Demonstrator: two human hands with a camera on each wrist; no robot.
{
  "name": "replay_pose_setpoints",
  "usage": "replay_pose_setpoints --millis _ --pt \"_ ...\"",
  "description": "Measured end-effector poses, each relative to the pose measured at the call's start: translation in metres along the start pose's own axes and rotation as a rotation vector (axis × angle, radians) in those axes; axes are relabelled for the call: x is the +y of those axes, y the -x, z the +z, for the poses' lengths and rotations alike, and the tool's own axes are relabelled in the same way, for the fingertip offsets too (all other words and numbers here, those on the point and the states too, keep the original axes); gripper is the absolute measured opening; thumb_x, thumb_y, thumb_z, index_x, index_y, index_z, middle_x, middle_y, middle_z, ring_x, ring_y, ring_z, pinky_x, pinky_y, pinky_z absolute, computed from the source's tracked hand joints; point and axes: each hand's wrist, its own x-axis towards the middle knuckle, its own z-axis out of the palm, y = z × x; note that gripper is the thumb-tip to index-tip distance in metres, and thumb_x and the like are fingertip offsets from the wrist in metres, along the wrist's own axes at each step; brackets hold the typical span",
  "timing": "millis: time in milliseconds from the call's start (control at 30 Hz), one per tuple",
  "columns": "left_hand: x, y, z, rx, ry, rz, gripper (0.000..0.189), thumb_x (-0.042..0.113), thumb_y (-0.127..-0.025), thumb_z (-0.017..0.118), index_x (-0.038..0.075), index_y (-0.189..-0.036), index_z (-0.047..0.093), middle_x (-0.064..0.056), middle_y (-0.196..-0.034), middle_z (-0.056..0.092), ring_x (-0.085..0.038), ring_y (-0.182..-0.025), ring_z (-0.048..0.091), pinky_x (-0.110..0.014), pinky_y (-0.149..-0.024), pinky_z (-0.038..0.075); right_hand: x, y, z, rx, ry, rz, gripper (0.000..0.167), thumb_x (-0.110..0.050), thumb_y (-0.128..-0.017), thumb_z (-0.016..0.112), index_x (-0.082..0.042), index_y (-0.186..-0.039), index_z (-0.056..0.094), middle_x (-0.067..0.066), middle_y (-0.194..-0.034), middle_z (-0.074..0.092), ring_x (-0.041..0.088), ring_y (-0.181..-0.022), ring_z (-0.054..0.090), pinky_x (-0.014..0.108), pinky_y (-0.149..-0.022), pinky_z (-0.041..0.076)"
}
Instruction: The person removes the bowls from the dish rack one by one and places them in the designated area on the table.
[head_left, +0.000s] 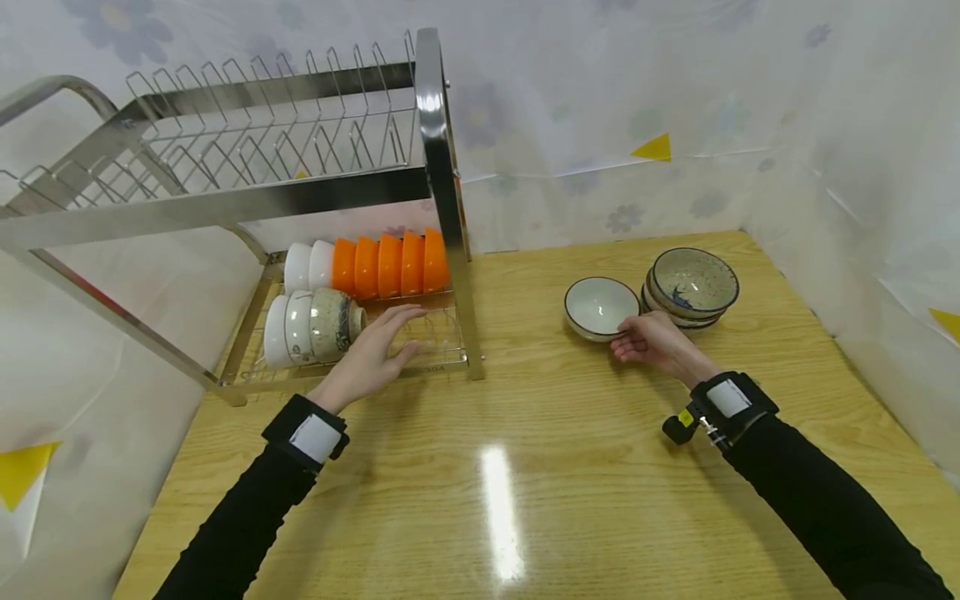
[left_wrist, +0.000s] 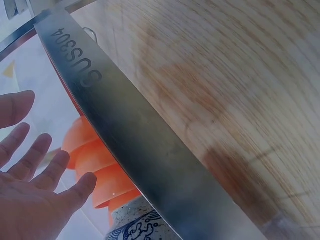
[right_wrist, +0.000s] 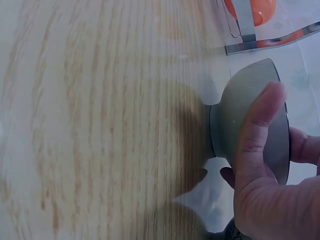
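My right hand (head_left: pixel 656 340) pinches the near right rim of a small bowl (head_left: pixel 596 302) with a white inside and a dark rim. In the right wrist view the thumb lies along the side of this bowl (right_wrist: pixel 242 92), whose foot is right at the tabletop. Beside that hand stands a stack of speckled bowls (head_left: pixel 697 283), the top one with a blue mark inside. My left hand (head_left: pixel 367 357), fingers spread and holding nothing, is at the dish rack's front, next to a speckled, blue-patterned bowl (head_left: pixel 324 323) lying on its side on the lower shelf.
The metal dish rack (head_left: pixel 456 275) stands on the left of the wooden table (head_left: pixel 420 483). Its front bar (left_wrist: pixel 135 125) crosses the left wrist view. Orange bowls (head_left: pixel 390 262) and white bowls (head_left: pixel 297 267) line the lower shelf's back row. Upper wire slots (head_left: pixel 300 150) overhang them.
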Motion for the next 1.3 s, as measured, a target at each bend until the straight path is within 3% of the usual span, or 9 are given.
replay_pose_setpoints --millis 367,600,1100,1300 --pt "-0.001 0.004 -0.001 -0.006 0.007 -0.017 0.049 0.005 -0.099 0.061 -0.001 -0.145 0.047 -0.021 -0.151 0.047 -0.039 -0.138 0.048 -0.056 -0.116 0.041 -0.001 0.001 -0.002 0.028 -0.012 0.002 0.021 -0.008 -0.104 0.039 0.005 -0.103 0.056 0.000 -0.069 0.071 0.009 -0.061 0.067 0.022 -0.061 0.058" --pt "-0.002 0.004 -0.001 -0.009 0.005 -0.022 0.049 0.005 -0.099 0.060 -0.001 -0.146 0.047 -0.022 -0.152 0.046 -0.040 -0.139 0.048 -0.057 -0.116 0.040 0.001 0.002 -0.008 0.053 -0.059 -0.016 0.025 -0.007 -0.103 0.041 -0.002 -0.090 0.062 0.000 -0.068 0.071 0.009 -0.060 0.068 0.022 -0.060 0.059" --pt "-0.005 0.007 0.000 0.005 0.004 -0.017 0.049 0.007 -0.100 0.060 0.000 -0.146 0.046 -0.022 -0.152 0.046 -0.039 -0.139 0.047 -0.057 -0.116 0.040 0.000 0.002 -0.013 0.040 -0.068 -0.032 0.028 -0.012 -0.106 0.043 -0.006 -0.089 0.065 -0.001 -0.070 0.072 0.008 -0.062 0.068 0.022 -0.062 0.059" --pt "-0.005 0.011 -0.002 0.023 0.001 -0.055 0.049 0.010 -0.100 0.062 0.002 -0.146 0.047 -0.021 -0.152 0.046 -0.040 -0.140 0.046 -0.059 -0.116 0.038 0.002 0.004 -0.013 0.049 -0.052 -0.047 0.029 -0.016 -0.107 0.045 -0.005 -0.090 0.066 -0.002 -0.070 0.071 0.008 -0.062 0.068 0.022 -0.062 0.059"
